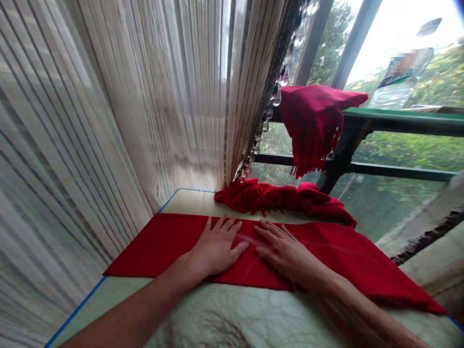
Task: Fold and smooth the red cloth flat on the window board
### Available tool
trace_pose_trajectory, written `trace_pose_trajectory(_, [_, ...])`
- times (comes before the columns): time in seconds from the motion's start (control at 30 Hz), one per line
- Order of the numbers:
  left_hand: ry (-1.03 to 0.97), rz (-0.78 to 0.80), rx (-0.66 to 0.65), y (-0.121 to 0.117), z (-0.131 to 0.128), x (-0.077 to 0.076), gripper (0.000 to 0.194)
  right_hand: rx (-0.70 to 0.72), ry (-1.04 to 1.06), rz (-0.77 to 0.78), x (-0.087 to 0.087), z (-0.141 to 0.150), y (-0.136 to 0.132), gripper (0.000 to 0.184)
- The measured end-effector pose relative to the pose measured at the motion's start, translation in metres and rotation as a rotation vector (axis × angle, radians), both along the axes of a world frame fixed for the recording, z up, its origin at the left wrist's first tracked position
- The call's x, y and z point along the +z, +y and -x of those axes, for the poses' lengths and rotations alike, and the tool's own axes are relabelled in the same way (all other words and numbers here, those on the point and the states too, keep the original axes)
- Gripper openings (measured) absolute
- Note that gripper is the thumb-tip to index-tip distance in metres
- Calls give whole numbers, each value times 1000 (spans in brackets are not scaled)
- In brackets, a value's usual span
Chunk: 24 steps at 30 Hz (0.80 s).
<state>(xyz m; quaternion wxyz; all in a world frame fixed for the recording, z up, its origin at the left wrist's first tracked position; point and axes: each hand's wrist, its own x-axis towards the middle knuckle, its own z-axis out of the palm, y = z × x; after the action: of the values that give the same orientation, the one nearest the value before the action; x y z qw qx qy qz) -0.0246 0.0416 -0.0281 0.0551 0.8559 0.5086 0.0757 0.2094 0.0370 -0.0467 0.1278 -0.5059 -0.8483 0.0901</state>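
A long red cloth [152, 244], perhaps a folded scarf, lies flat across the table from its left edge to its right. My left hand [215, 249] rests palm down on the middle of it, fingers stretched out toward the far side. Just to the right, my right hand [281, 249] presses flat on the same cloth, fingers extended and slightly apart. Neither hand grips anything. Behind the cloth lies a bunched red scarf [275, 197] with some fringe showing.
The pale table [203, 314] has a blue edge. A striped sheer curtain [174, 96] with a beaded trim hangs at the left and back. On the dark window railing [398, 124] hangs a fringed red scarf [313, 116]. A plastic package [402, 82] is by the window.
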Motion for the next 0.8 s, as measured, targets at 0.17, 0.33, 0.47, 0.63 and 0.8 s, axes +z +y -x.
trace_pose_trajectory(0.17, [9,-18,7,2,0,-3,66,-21,8,-39,-2,-5,6,71])
trace_pose_trajectory(0.33, [17,-19,-1,2,1,-3,67,-23,-5,-19,1,-5,3,72])
trace_pose_trajectory(0.47, [22,-9,2,3,0,-2,68,-33,6,-7,4,-3,2,72])
trace_pose_trajectory(0.63, [16,-5,-1,4,0,-3,68,-40,3,3,4,-2,2,72])
trace_pose_trajectory(0.8, [7,0,-8,4,1,-3,67,-51,8,-1,7,0,-1,70])
